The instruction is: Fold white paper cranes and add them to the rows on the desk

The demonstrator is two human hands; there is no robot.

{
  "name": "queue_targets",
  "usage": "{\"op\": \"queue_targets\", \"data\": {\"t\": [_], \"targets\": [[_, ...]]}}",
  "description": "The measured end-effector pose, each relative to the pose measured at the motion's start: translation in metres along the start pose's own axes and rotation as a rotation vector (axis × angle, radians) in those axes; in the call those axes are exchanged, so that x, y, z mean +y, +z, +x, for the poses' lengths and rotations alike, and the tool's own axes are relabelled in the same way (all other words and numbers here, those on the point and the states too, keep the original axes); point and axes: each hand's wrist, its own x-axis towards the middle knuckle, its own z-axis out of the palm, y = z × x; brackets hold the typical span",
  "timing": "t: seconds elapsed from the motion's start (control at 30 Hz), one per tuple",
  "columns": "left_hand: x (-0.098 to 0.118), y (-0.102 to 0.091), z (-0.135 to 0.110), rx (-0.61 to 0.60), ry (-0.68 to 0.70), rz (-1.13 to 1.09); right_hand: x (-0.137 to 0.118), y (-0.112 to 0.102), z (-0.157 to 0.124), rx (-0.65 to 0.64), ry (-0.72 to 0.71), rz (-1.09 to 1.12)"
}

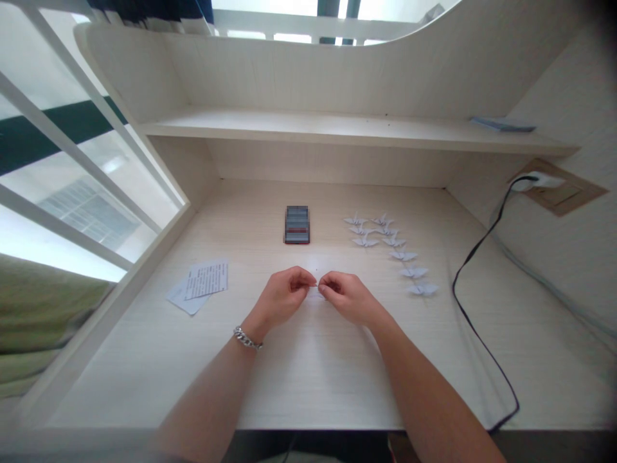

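White paper, a very small piece (315, 292), sits between your two hands at the middle of the pale wood-grain desk (315, 386), just in front of you. Your left hand (288, 292) and right hand (349, 297) meet there almost fingertip to fingertip, each with thumb and forefinger brought together in a fine pinch on the paper. Most of it is hidden, so you cannot tell from this view which edge or crease each pinch has.

To work it well, grip only the outer edges and let the left fingertips anchor while the right ones shape. Paper this small will probably crumple under a hard squeeze, so line the edges up first, then press from the middle of the crease outward. Rest the sides of your hands on the desk for steadiness, and mind the chain bracelet (247, 338) on your left wrist, which could snag a loose sheet.

Nine folded paper cranes (422, 290) stand beyond your right hand and to its side; reach around them, since a sleeve or forearm could scatter them. A printed sheet (207, 280) lies partly over a plainer one (193, 306) well to the left, and a dark rectangular object (297, 225), its face blurred, lies straight ahead.
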Motion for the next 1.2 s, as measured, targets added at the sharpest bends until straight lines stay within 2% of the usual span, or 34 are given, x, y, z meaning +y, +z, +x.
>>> {"op": "queue_targets", "data": {"t": [0.17,0.33,0.47,0.53,0.67,0.8,1.0,1.2], "targets": [[0.0,0.002,0.0,0.043,-0.022,-0.054,0.0,0.0,0.0,0.032,0.026,0.023],[0.002,0.005,0.001,0.047,-0.042,-0.11,0.0,0.001,0.0,-0.007,0.013,0.044],[0.002,0.005,0.004,0.135,-0.072,-0.252,0.002,0.004,0.002,0.081,0.064,0.184],[0.002,0.006,0.004,0.132,-0.086,-0.275,0.004,0.006,0.004,0.148,0.084,0.29],[-0.001,0.01,0.004,0.041,-0.079,-0.192,0.004,0.01,0.006,0.241,0.075,0.38],[-0.005,0.014,0.005,0.106,-0.052,-0.152,0.001,0.011,0.005,0.232,0.071,0.346],[-0.006,0.014,0.004,0.148,-0.07,-0.111,0.0,0.016,0.004,0.377,0.06,0.298],[-0.004,0.016,0.002,0.175,-0.056,-0.044,0.0,0.017,0.004,0.436,0.049,0.257]]}}
